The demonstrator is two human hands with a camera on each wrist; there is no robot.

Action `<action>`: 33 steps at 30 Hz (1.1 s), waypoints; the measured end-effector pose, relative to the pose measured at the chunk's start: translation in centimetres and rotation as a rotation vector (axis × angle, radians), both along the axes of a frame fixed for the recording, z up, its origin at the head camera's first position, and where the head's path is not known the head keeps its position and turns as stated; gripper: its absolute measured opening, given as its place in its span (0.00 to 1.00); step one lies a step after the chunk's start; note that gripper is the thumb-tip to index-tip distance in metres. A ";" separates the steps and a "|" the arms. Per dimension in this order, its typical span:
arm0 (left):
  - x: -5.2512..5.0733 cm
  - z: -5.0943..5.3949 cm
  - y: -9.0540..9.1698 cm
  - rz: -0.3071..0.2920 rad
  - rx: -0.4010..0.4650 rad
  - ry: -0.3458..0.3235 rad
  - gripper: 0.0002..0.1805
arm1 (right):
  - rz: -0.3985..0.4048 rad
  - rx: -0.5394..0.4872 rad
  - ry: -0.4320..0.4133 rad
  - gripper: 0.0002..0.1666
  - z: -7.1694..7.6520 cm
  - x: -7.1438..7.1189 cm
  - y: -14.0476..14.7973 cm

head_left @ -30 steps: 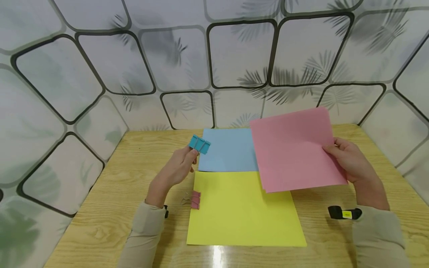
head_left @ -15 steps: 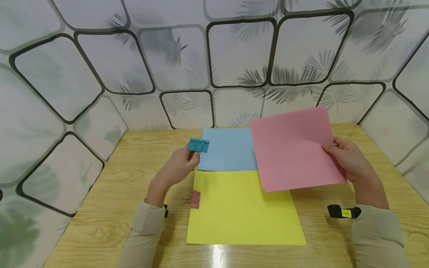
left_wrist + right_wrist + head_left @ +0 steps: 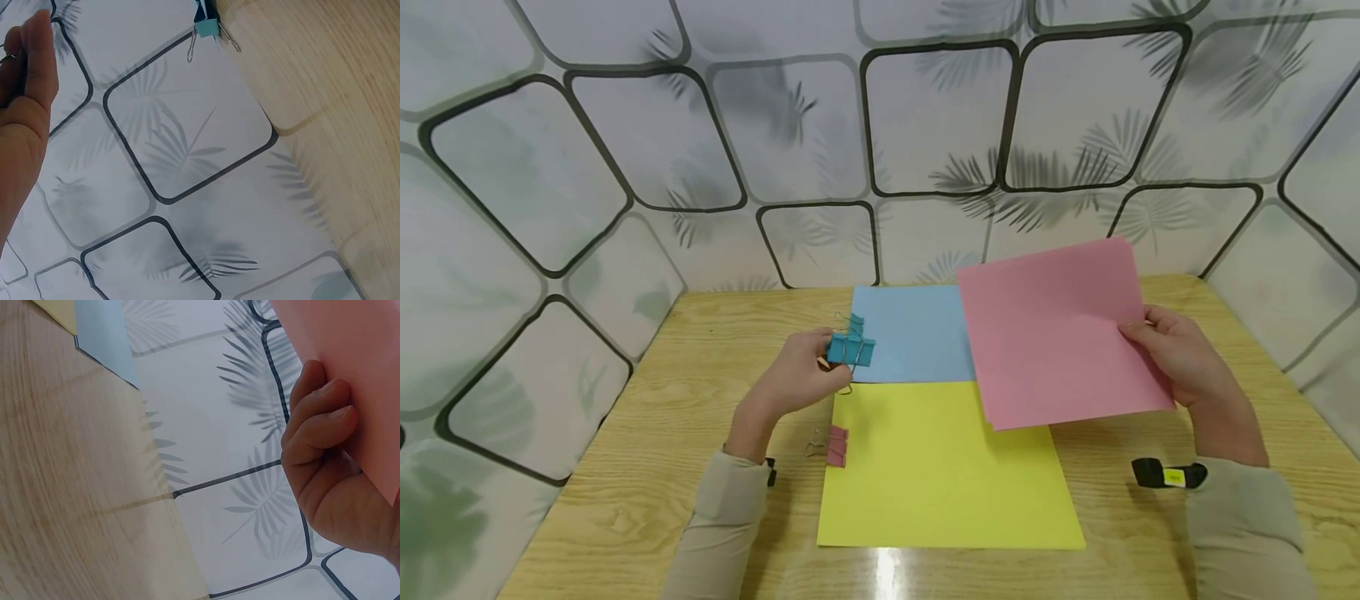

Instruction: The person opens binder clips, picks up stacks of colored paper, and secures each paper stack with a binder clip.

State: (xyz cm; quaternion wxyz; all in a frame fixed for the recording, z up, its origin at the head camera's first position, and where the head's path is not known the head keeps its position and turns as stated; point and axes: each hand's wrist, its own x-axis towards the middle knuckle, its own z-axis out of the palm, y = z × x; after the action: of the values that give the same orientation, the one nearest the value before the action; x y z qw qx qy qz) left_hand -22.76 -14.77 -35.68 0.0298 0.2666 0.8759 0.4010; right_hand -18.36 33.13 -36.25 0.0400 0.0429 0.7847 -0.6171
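Observation:
My left hand pinches a teal binder clip over the left edge of the blue paper. A second teal binder clip shows just behind it at that edge, its wire handle pointing left; in the left wrist view a teal binder clip appears with both wire handles spread. My right hand grips the right edge of the pink paper, thumb in front, fingers curled behind. The pink sheets are raised and tilted, covering part of the blue and yellow paper.
Yellow paper lies in front of the blue paper on the wooden table. A pink binder clip sits on its left edge. A patterned wall covering stands behind the table.
My left hand has lowered the teal binder clip toward me and turned it, uncovering the second teal clip on the blue paper. The right hand and pink paper have hardly moved.

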 end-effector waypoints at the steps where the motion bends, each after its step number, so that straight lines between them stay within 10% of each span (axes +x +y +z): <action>1: 0.1 0.0 0.0 -0.004 0.004 -0.006 0.04 | 0.000 -0.009 -0.001 0.08 0.0 0.0 0.0; 9: 0.3 0.1 -0.3 -0.049 -0.003 -0.041 0.21 | -0.002 -0.023 0.001 0.06 0.1 0.1 -0.1; 25: 0.4 0.2 0.1 -0.013 -0.151 -0.142 0.10 | 0.002 -0.052 0.022 0.06 -0.1 0.0 -0.1; 33: 0.2 0.0 -0.1 -0.019 -0.075 -0.217 0.13 | 0.036 -0.185 0.048 0.04 0.0 0.0 -0.8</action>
State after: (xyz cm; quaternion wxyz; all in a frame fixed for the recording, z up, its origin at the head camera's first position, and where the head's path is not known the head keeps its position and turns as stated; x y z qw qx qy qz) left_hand -22.55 -14.83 -35.66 0.1385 0.2287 0.8794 0.3940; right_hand -18.38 32.35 -36.26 0.0362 0.0100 0.7258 -0.6869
